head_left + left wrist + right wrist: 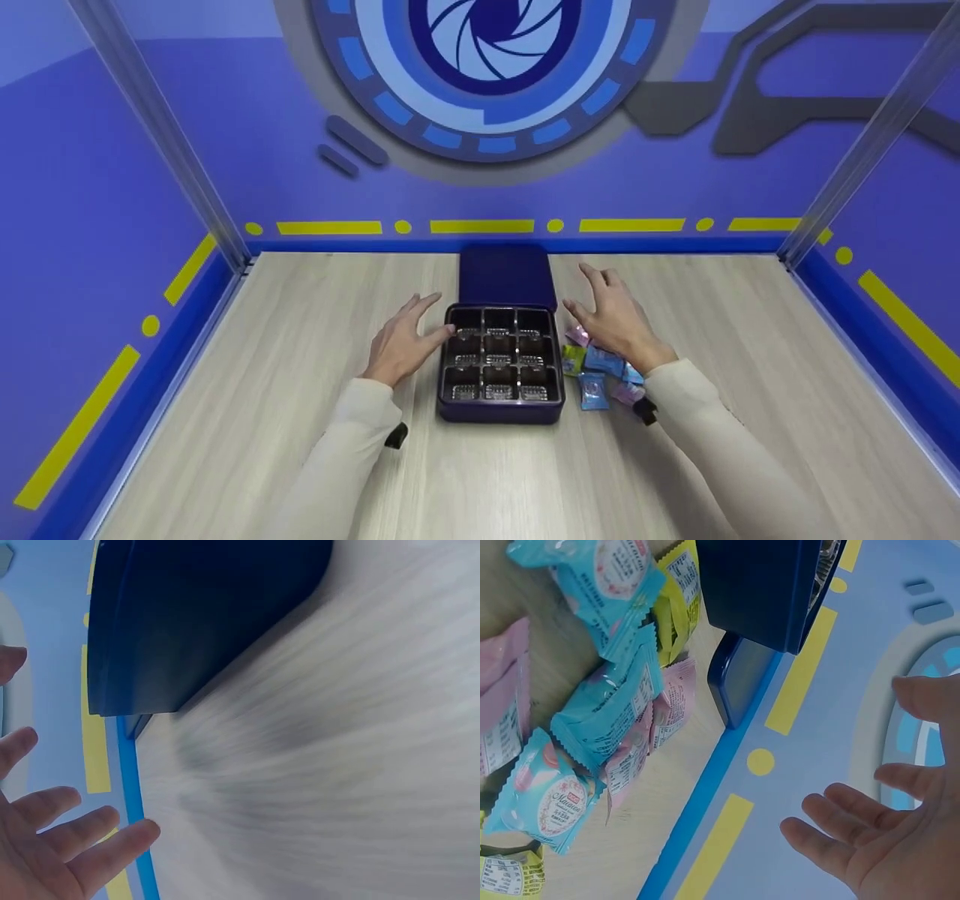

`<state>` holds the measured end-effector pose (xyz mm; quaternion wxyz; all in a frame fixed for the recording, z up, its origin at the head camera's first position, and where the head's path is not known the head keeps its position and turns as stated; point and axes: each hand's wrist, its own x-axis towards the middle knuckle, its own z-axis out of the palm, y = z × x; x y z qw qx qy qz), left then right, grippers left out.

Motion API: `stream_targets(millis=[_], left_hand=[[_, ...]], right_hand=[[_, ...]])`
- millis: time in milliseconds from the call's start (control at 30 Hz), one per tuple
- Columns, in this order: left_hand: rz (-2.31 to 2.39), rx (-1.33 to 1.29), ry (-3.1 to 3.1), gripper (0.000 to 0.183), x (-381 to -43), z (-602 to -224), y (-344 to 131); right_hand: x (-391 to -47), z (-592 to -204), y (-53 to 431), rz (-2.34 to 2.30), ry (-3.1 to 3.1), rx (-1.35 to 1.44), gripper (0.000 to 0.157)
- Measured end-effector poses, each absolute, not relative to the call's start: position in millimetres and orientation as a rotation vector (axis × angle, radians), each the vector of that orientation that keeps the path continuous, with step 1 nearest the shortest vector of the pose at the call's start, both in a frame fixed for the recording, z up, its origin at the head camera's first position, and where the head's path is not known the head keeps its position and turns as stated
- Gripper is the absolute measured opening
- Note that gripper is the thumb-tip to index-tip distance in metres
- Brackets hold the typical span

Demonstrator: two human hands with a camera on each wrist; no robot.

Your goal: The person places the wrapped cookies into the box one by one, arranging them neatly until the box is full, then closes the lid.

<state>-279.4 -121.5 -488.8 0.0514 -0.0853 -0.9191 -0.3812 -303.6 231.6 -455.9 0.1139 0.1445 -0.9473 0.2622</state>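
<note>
A dark blue tin box stands in the middle of the table, its clear plastic insert divided into several bare compartments. Behind it lies the matching lid. My left hand is beside the box's left side, fingers spread, thumb overlapping the rim in the head view. To the right of the box, my right hand hovers over a small pile of wrapped sweets, fingers loosely extended and holding nothing. The pile has blue packets, pink packets and a yellow packet; some read "Macaron".
The light wood table is enclosed by blue printed panels at the back and both sides. Metal corner posts rise at the back corners. A black strap piece hangs below the right wrist.
</note>
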Motion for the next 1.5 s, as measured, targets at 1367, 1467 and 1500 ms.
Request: stream_targets(millis=[1367, 1467, 1500], left_hand=[[-2.059, -0.182, -2.565, 0.056, -274.0, -520.4, -114.5], [-2.084, -0.192, -2.540, 0.057, -273.7, -521.6, -114.2], [-2.084, -0.202, -2.532, 0.057, -273.7, -521.9, -114.0]], right_hand=[[-304.2, -475.6, 257.8, 0.613, -2.919, 0.634, 0.054], [-305.5, -479.4, 259.5, 0.623, -2.946, 0.657, 0.052], [-306.0, -480.6, 259.7, 0.622, -2.955, 0.662, 0.051]])
